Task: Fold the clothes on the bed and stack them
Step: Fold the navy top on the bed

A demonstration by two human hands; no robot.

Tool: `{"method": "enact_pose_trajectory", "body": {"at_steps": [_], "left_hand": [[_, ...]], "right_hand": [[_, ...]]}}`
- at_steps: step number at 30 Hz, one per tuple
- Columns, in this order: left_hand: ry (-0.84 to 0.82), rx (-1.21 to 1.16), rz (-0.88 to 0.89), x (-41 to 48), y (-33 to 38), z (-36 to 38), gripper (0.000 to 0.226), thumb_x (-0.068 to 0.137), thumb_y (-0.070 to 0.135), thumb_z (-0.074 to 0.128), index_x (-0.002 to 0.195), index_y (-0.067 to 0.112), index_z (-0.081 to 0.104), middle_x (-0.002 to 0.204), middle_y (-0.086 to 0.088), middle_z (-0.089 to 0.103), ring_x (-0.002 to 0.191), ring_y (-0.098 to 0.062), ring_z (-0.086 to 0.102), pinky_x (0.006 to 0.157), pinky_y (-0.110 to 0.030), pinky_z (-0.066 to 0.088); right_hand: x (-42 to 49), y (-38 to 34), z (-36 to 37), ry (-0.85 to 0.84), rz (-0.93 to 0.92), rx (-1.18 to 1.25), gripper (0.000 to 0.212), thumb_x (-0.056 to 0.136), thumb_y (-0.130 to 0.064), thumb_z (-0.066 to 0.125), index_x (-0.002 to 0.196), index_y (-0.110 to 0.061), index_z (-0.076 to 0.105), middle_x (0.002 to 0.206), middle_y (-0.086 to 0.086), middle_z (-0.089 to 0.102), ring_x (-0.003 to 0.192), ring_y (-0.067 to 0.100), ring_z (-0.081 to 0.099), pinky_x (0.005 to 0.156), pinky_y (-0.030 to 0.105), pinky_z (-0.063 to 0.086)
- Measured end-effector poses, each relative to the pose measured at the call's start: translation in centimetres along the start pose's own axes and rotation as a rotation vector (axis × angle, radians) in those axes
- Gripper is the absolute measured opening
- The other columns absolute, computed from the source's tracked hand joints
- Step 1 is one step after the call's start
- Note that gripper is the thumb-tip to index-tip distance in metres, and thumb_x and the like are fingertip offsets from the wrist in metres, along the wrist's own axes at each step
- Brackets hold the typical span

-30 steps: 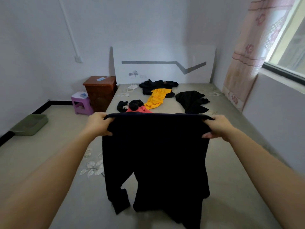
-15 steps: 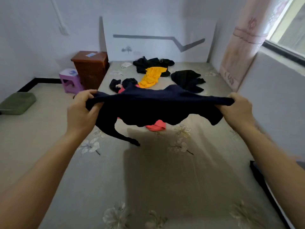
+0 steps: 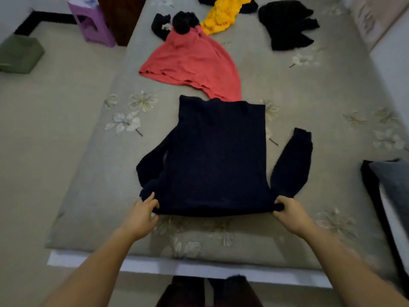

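A: While looking down over the foot of the bed (image 3: pixel 88 185), seeing a navy sweater (image 3: pixel 218 156)?

B: Yes. Lies flat on the grey flowered cover, close to the near edge. Touches, at its far edge, the tip of a coral garment (image 3: pixel 192 63).

A: And the sleeves?

B: Bent in against the body on the left. Stretched out apart from the body on the right, cuff pointing away.

A: Gripped anywhere?

B: At both near corners. Pinched at the near left corner by the left hand (image 3: pixel 141 214), fingers curled onto the knit. Pinched at the near right corner by the right hand (image 3: pixel 290 212), fingers closed round a bunched fold.

A: Lifted or down?

B: Down on the cover over most of its length. Cannot tell about the near edge itself.

A: Anything else on the bed?

B: Farther up, a yellow garment (image 3: pixel 221 16), a crumpled black garment (image 3: pixel 287 23) to its right, and small black pieces (image 3: pixel 177 21) touching the top of the coral one.

A: Off the bed?

B: To the left, a purple stool (image 3: pixel 93 23) just beside a brown cabinet (image 3: pixel 124 16), and a green tub (image 3: pixel 20 53) on the floor. At the right edge, something dark grey (image 3: pixel 389 185), too cropped to name.
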State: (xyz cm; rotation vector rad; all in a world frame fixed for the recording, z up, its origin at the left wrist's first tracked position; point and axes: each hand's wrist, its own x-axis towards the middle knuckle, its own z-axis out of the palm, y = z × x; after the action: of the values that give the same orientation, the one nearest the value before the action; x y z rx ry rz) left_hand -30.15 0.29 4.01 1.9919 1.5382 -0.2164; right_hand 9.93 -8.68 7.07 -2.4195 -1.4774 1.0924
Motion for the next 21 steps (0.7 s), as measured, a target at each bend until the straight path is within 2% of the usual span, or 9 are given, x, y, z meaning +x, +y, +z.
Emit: {"method": "enact_pose_trajectory", "body": {"at_steps": [3,7,9,12,14,16,18,20,21], "left_hand": [[-0.153,0.137,-0.092,-0.4,-1.9,5.5,0.021,0.095,0.02,0.047,0.117,0.022,0.048,0.16,-0.004,0.006,0.137,-0.032,0.025,0.112,-0.038,0.024],[-0.383,0.143,-0.231,-1.0,-3.7,11.3,0.048,0.093,0.031,0.048,0.138,0.024,0.035,0.16,-0.003,0.003,0.144,-0.038,0.006,0.117,-0.048,0.013],[-0.257,0.135,-0.307,-1.0,-2.3,12.6,0.05,0.089,0.03,0.055,0.135,0.019,0.04,0.154,-0.009,0.02,0.138,-0.037,0.019,0.11,-0.046,0.024],[0.114,0.079,-0.176,-0.1,1.0,13.6,0.042,0.073,0.014,0.07,0.111,0.007,0.055,0.123,-0.014,0.049,0.113,-0.036,0.044,0.089,-0.047,0.04],[0.129,-0.002,-0.039,1.1,2.5,14.6,0.053,0.072,0.015,0.07,0.121,0.009,0.051,0.128,-0.009,0.047,0.118,-0.032,0.042,0.093,-0.045,0.038],[0.027,-0.084,-0.034,2.2,4.0,15.5,0.07,0.081,0.022,0.065,0.142,0.017,0.031,0.139,-0.003,0.036,0.126,-0.024,0.034,0.102,-0.04,0.032],[-0.005,-0.216,-0.151,3.0,4.9,16.2,0.079,0.084,0.024,0.066,0.148,0.023,0.019,0.132,0.001,0.037,0.122,-0.02,0.038,0.103,-0.041,0.032],[0.053,-0.374,-0.221,3.2,5.0,16.3,0.068,0.082,0.018,0.068,0.141,0.026,0.035,0.115,0.005,0.044,0.113,-0.018,0.047,0.099,-0.04,0.038],[0.04,-0.353,-0.164,3.0,4.7,16.3,0.056,0.082,0.015,0.067,0.133,0.025,0.046,0.11,0.005,0.048,0.109,-0.018,0.051,0.094,-0.038,0.041]], "right_hand": [[-0.4,3.3,5.7,-0.162,0.04,-0.122,0.011,0.086,-0.007,0.058,0.094,-0.016,0.058,0.099,0.006,0.058,0.084,0.02,0.054,0.068,0.029,0.039],[-0.5,6.1,11.3,-0.295,0.019,-0.414,0.031,0.091,-0.011,0.045,0.115,-0.018,0.064,0.119,0.003,0.058,0.111,0.024,0.048,0.093,0.029,0.039],[-0.3,5.6,12.8,-0.27,-0.009,-0.462,0.029,0.089,-0.012,0.046,0.11,-0.016,0.066,0.113,0.006,0.06,0.107,0.026,0.047,0.091,0.032,0.039],[0.6,3.9,14.8,0.007,-0.053,-0.326,0.028,0.08,-0.009,0.062,0.108,-0.007,0.066,0.107,0.011,0.062,0.1,0.032,0.051,0.083,0.04,0.04],[1.4,2.6,16.1,0.045,-0.088,-0.233,0.04,0.082,-0.014,0.064,0.122,-0.008,0.058,0.117,0.006,0.057,0.108,0.029,0.049,0.088,0.04,0.039],[2.3,1.7,17.3,-0.081,-0.013,-0.08,0.056,0.087,-0.025,0.063,0.137,-0.014,0.042,0.126,0.001,0.048,0.119,0.022,0.043,0.098,0.037,0.037],[2.8,1.3,18.4,-0.137,0.067,0.043,0.048,0.086,-0.027,0.064,0.13,-0.023,0.045,0.116,-0.002,0.05,0.111,0.017,0.046,0.095,0.036,0.035],[2.5,1.2,18.8,-0.113,0.064,0.047,0.019,0.086,-0.02,0.062,0.1,-0.025,0.049,0.09,-0.006,0.051,0.091,0.015,0.052,0.082,0.032,0.03],[2.1,1.5,19.0,-0.1,-0.01,-0.03,0.016,0.085,-0.015,0.059,0.091,-0.023,0.047,0.083,-0.007,0.049,0.085,0.017,0.052,0.077,0.032,0.028]]}}
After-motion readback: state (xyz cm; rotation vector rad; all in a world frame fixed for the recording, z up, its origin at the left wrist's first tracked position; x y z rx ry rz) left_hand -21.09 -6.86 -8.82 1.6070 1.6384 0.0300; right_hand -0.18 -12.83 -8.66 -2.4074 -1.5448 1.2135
